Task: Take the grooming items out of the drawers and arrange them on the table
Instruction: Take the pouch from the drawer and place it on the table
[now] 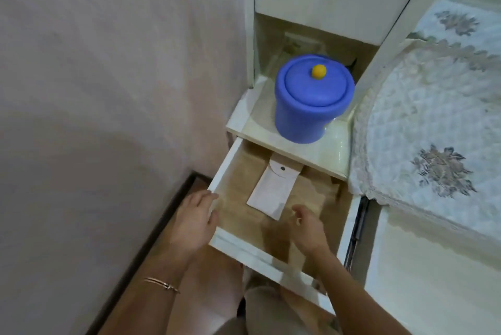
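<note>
A white drawer stands pulled out below a small shelf. A pale flat pouch with a dark snap lies on its wooden bottom. My left hand rests on the drawer's left front corner, fingers over the rim. Inside the drawer, my right hand hovers just right of the pouch's near end with its fingers loosely curled, and nothing is in it. Whether it touches the pouch I cannot tell.
A blue lidded pot with a yellow knob stands on the shelf above the drawer. A table with a lace cloth lies to the right. A shut white drawer front is above. A pink wall is on the left.
</note>
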### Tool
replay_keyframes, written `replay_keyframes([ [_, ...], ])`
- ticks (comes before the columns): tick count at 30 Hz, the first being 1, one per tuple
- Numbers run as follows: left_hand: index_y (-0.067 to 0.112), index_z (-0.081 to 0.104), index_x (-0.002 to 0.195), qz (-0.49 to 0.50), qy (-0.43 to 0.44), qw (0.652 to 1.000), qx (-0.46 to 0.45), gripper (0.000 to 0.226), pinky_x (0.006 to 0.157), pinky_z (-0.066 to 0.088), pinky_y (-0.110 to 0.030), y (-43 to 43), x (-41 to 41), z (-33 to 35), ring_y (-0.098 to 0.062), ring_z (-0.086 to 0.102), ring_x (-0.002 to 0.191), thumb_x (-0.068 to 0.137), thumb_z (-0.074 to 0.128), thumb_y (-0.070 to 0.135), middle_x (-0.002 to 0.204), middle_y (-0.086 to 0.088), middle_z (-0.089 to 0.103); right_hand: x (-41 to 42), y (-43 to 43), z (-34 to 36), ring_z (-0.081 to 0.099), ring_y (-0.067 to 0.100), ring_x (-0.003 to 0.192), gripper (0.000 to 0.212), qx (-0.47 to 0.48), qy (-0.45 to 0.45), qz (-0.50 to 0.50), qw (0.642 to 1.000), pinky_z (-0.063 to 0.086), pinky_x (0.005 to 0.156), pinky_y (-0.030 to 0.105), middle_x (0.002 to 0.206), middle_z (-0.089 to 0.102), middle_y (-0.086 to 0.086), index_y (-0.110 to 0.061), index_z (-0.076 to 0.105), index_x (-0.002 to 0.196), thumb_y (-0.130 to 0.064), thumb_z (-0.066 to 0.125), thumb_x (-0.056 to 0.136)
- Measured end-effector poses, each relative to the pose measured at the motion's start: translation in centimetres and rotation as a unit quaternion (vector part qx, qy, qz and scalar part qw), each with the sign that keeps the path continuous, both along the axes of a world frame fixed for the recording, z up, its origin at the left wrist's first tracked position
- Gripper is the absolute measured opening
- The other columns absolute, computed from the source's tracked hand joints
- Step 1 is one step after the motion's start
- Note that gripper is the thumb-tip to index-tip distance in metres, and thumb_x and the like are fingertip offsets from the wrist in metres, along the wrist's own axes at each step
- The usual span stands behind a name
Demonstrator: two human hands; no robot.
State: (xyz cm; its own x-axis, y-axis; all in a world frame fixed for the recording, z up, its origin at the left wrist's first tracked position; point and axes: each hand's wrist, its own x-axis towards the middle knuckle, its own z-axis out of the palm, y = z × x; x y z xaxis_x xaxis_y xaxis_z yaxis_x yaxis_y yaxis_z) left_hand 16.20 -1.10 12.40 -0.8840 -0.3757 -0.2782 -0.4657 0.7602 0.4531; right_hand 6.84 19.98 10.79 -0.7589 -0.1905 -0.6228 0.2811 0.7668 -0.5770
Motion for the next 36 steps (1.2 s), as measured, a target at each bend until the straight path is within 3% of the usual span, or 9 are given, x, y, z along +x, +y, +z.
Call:
replay_keyframes([
  [5, 0.013, 0.068, 0.094, -0.136, 0.02, 0.988, -0.068, 0.031, 0.083, 0.053, -0.045, -1.1, -6.3, -1.8, -0.027, 0.059, 0.109, 0.075, 0.046, 0.022, 0.1, -0.004, 0.07, -3.3, -3.5, -2.9, 0.055, 0.032, 0.105, 0.044, 0.016, -0.021, -0.1, 0.995, 0.05, 0.09, 0.048, 0.118, 0.054, 0.015, -0.008, 0.044, 0.12, -0.027, 0.059, 0.083],
  [10, 0.022, 0.064, 0.101, -0.239, 0.022, 0.966, -0.099, 0.037, 0.088, 0.053, -0.043, -3.1, -8.3, -4.0, -0.02, 0.038, 0.12, 0.073, 0.04, 0.026, 0.105, 0.001, 0.068, -5.5, -6.9, -4.8, 0.048, 0.034, 0.114, 0.073, 0.048, -0.045, -0.219, 0.973, 0.043, 0.098, 0.042, 0.124, 0.051, 0.02, 0.0, 0.042, 0.122, -0.043, 0.064, 0.068],
  [13, 0.021, 0.067, 0.095, -0.249, 0.032, 0.963, -0.098, 0.036, 0.086, 0.053, -0.044, -3.6, -8.6, -5.4, -0.023, 0.034, 0.12, 0.072, 0.04, 0.026, 0.106, 0.002, 0.068, -6.1, -8.3, -6.1, 0.047, 0.035, 0.116, 0.069, 0.1, -0.048, -0.244, 0.964, 0.041, 0.097, 0.04, 0.126, 0.048, 0.02, 0.001, 0.038, 0.124, -0.029, 0.072, 0.072],
  [20, 0.021, 0.068, 0.093, -0.272, 0.054, 0.957, -0.091, 0.034, 0.086, 0.052, -0.041, -3.8, -8.1, -6.3, -0.028, 0.031, 0.126, 0.074, 0.04, 0.025, 0.108, 0.004, 0.067, -4.8, -8.7, -5.5, 0.057, 0.031, 0.095, 0.047, -0.008, -0.093, -0.334, 0.938, 0.047, 0.072, 0.034, 0.115, 0.059, 0.018, -0.002, 0.048, 0.115, -0.018, 0.07, 0.077],
  [22, 0.022, 0.067, 0.096, -0.28, 0.064, 0.953, -0.094, 0.027, 0.086, 0.053, -0.042, -3.9, -8.1, -6.4, -0.028, 0.031, 0.126, 0.073, 0.052, 0.02, 0.109, 0.004, 0.067, -3.7, -8.1, -4.3, 0.054, 0.024, 0.085, 0.039, -0.027, -0.069, -0.344, 0.936, 0.045, 0.068, 0.033, 0.109, 0.061, 0.015, -0.004, 0.05, 0.112, -0.015, 0.067, 0.078],
  [26, 0.025, 0.067, 0.093, -0.299, 0.016, 0.95, -0.093, 0.034, 0.087, 0.051, -0.045, -4.1, -7.9, -6.0, -0.027, 0.029, 0.127, 0.063, 0.075, 0.014, 0.107, 0.006, 0.068, -0.7, -5.4, -1.3, 0.058, 0.021, 0.091, 0.041, -0.037, -0.049, -0.316, 0.947, 0.053, 0.073, 0.035, 0.102, 0.061, 0.004, -0.012, 0.051, 0.114, -0.02, 0.067, 0.077],
  [29, 0.024, 0.067, 0.097, -0.296, 0.004, 0.952, -0.08, 0.029, 0.09, 0.047, -0.046, -3.4, -8.2, -5.0, -0.028, 0.034, 0.129, 0.069, 0.069, 0.015, 0.115, 0.005, 0.065, 1.5, -2.5, 1.2, 0.056, 0.015, 0.087, 0.038, -0.038, -0.036, -0.298, 0.953, 0.047, 0.062, 0.021, 0.095, 0.058, -0.003, -0.016, 0.052, 0.112, -0.019, 0.068, 0.077],
  [33, 0.02, 0.069, 0.091, -0.344, 0.073, 0.933, -0.077, 0.035, 0.091, 0.043, -0.038, -1.7, -9.3, -4.2, -0.025, 0.053, 0.108, 0.068, 0.045, 0.027, 0.104, -0.004, 0.069, 2.9, 0.8, 4.2, 0.058, 0.008, 0.078, 0.025, -0.031, 0.0, -0.304, 0.952, 0.046, 0.059, 0.017, 0.084, 0.06, -0.01, -0.025, 0.053, 0.093, -0.023, 0.07, 0.074],
  [36, 0.019, 0.061, 0.106, -0.379, 0.134, 0.914, -0.064, 0.048, 0.09, 0.047, -0.036, 0.5, -11.1, -3.6, -0.022, 0.05, 0.114, 0.065, 0.037, 0.03, 0.112, -0.008, 0.067, 2.9, 3.7, 6.1, 0.06, 0.007, 0.077, 0.019, -0.052, 0.021, -0.309, 0.95, 0.044, 0.056, 0.014, 0.082, 0.064, -0.008, -0.026, 0.057, 0.084, -0.023, 0.072, 0.073],
])
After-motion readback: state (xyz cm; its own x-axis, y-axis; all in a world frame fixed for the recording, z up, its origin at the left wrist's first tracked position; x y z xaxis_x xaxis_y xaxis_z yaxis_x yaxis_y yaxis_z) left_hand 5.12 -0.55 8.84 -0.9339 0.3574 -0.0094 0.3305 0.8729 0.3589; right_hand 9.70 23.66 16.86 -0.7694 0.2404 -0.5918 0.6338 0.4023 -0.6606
